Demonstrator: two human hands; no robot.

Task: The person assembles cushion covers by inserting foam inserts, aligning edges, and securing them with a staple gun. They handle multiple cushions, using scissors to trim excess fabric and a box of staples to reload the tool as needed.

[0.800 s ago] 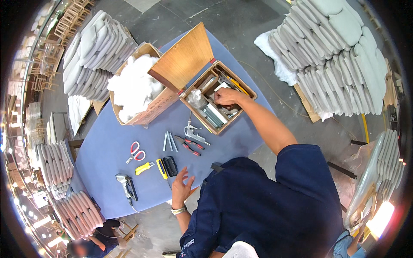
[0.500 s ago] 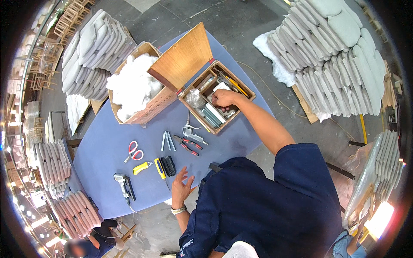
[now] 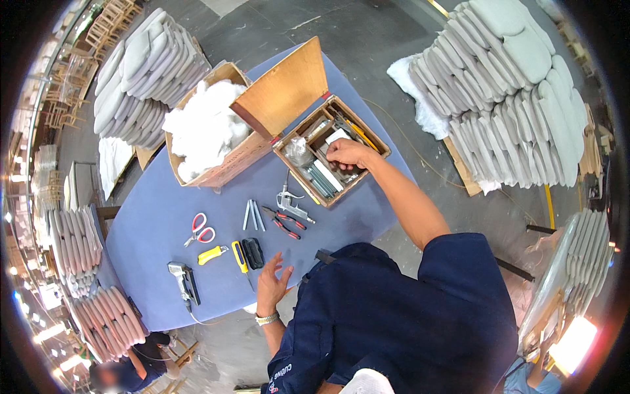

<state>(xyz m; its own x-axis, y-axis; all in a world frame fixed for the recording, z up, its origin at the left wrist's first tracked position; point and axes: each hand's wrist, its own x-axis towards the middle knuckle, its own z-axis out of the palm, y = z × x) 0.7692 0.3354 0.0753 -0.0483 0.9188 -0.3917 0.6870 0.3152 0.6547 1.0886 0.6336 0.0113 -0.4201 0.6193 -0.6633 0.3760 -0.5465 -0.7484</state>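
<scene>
My right hand [image 3: 349,155] reaches into an open wooden toolbox [image 3: 302,178], its fingers curled down; what they pinch, if anything, is hidden. Around it in the box lie grey staple strips [image 3: 322,181], a clear plastic bag [image 3: 298,152] and a yellow tool [image 3: 363,135]. My left hand [image 3: 273,284] hangs at the table's near edge, empty, with fingers apart. Closest to it are a black case [image 3: 253,253] and a yellow screwdriver [image 3: 240,257]. Farther off lie pliers [image 3: 284,222], an air blow gun [image 3: 294,207], loose staple strips [image 3: 253,215], scissors [image 3: 199,230], a yellow cutter [image 3: 212,255] and a staple gun [image 3: 184,284].
A cardboard box [image 3: 226,164] of white stuffing stands beside the toolbox's raised lid [image 3: 285,88] on the blue table [image 3: 154,226]. Stacked grey cushions rise at far left [image 3: 147,65] and far right [image 3: 485,85]. Another person [image 3: 141,364] is at lower left.
My right hand stays in the toolbox, its fingers shifting slightly. My left hand has moved a little to the left. The whole view has shifted slightly.
</scene>
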